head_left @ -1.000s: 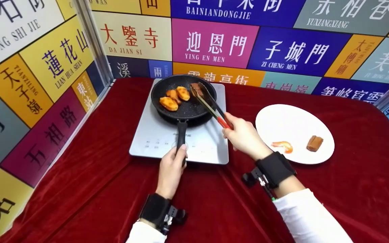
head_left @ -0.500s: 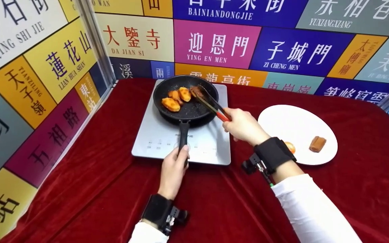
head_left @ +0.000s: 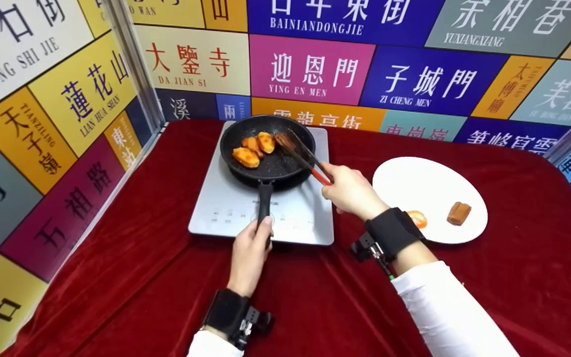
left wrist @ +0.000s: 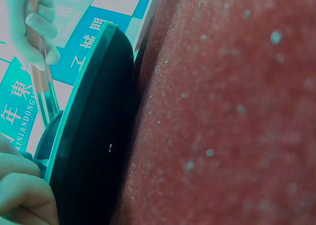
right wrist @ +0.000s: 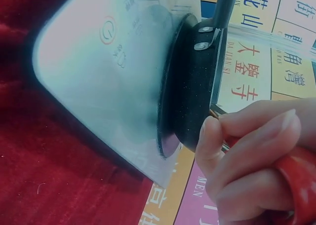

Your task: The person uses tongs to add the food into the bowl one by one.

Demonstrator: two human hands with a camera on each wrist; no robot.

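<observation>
A black frying pan point(head_left: 275, 166) sits on a silver induction cooker point(head_left: 226, 208) on the red cloth. Three orange-brown pieces point(head_left: 253, 148) lie in the pan. My left hand point(head_left: 250, 250) grips the pan's handle point(head_left: 264, 198); its curled fingers point(left wrist: 22, 193) show in the left wrist view beside the cooker's dark edge point(left wrist: 94, 136). My right hand point(head_left: 352, 191) holds red-handled tongs point(head_left: 305, 158), whose tips pinch a dark brown piece point(head_left: 284, 140) at the pan's far right. The right wrist view shows my fingers point(right wrist: 247, 156) around the red grip point(right wrist: 296, 180), with the pan point(right wrist: 190, 87) from the side.
A white plate point(head_left: 424, 183) lies right of the cooker with a brown piece point(head_left: 459, 213) and an orange shrimp point(head_left: 417, 218) half hidden by my wrist strap. Colourful sign panels point(head_left: 310, 69) wall the back and left. Red cloth point(head_left: 117, 277) covers the table.
The tongs with the dark piece have shifted slightly left and down within the pan, and my right wrist now covers more of the shrimp. The left hand stays on the handle.
</observation>
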